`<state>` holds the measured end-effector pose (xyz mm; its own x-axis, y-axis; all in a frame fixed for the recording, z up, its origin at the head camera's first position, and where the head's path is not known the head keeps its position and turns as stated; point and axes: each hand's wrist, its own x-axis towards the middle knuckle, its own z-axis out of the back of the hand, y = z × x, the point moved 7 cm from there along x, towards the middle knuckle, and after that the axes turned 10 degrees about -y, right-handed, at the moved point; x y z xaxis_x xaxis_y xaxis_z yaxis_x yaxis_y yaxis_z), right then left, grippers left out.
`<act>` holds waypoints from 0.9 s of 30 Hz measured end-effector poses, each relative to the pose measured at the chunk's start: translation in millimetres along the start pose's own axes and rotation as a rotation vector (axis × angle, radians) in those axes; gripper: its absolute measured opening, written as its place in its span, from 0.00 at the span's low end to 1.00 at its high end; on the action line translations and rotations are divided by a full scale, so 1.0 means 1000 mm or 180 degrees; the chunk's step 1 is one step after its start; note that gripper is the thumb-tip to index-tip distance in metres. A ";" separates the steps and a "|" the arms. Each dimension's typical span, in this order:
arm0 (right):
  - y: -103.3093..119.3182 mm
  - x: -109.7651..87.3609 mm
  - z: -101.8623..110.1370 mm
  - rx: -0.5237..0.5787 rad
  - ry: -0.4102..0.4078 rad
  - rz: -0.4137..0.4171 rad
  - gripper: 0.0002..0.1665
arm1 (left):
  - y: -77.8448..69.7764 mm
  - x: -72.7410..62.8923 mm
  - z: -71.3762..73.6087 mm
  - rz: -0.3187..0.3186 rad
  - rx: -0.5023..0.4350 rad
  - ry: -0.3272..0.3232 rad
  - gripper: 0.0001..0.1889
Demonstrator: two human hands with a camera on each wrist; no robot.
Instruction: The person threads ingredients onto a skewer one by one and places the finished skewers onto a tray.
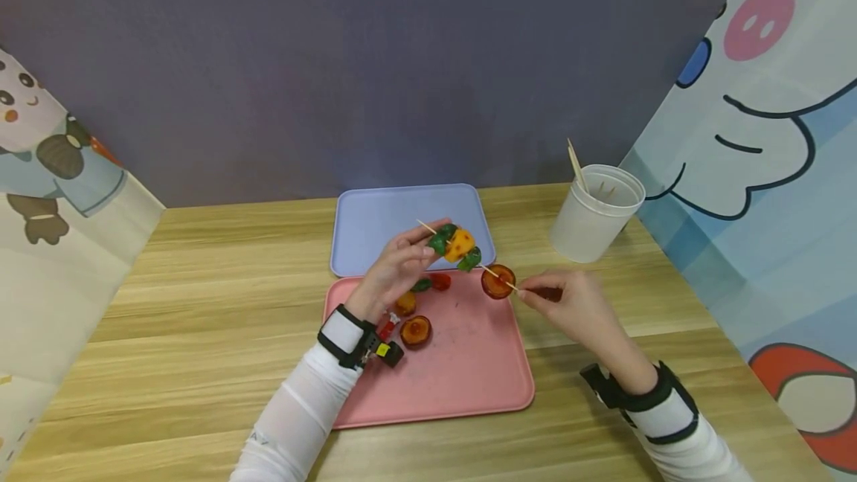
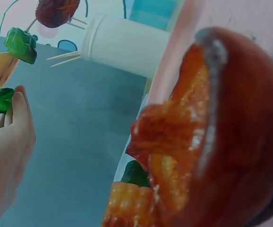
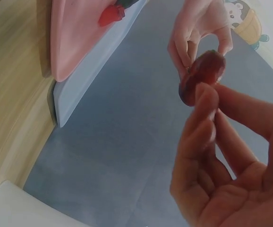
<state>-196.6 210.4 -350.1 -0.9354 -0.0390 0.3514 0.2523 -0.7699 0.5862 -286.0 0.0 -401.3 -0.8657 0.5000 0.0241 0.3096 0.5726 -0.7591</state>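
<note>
Above the trays, a wooden skewer (image 1: 427, 227) slants between both hands. Threaded on it are green pieces (image 1: 470, 259) on either side of a yellow piece (image 1: 458, 245), and, farther right, a brown mushroom-like piece (image 1: 494, 290) with an orange underside. My left hand (image 1: 395, 268) holds the skewer at its left part, thumb against the green piece there. The right hand (image 1: 579, 307) pinches the stick's right end, close beside the mushroom-like piece. In the right wrist view that piece (image 3: 207, 68) hides part of the stick.
A pink tray (image 1: 469, 378) carries another mushroom-like piece (image 1: 416, 331), a corn piece (image 1: 405, 303), a green piece (image 1: 421, 286) and a red piece (image 1: 440, 281). Behind it lies a blue tray (image 1: 402, 207). At the back right, a white cup (image 1: 581, 225) contains several sticks (image 1: 574, 161).
</note>
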 end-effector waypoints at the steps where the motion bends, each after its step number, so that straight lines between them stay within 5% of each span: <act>1: -0.001 0.000 -0.002 0.0004 0.0088 -0.0054 0.05 | 0.000 0.000 0.000 -0.0002 -0.0002 0.0006 0.26; 20: 0.006 -0.004 -0.013 0.0109 0.0729 -0.0202 0.04 | 0.007 0.000 -0.002 0.0115 -0.0044 0.0282 0.28; 27: 0.003 -0.003 -0.020 0.0194 0.0764 -0.0339 0.06 | 0.000 0.001 0.005 0.0184 -0.0005 -0.0001 0.31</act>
<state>-198.3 195.3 -363.9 -0.9876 -0.1156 0.1065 0.1571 -0.7382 0.6560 -288.6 -3.1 -404.5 -0.8464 0.5321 -0.0200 0.3598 0.5438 -0.7581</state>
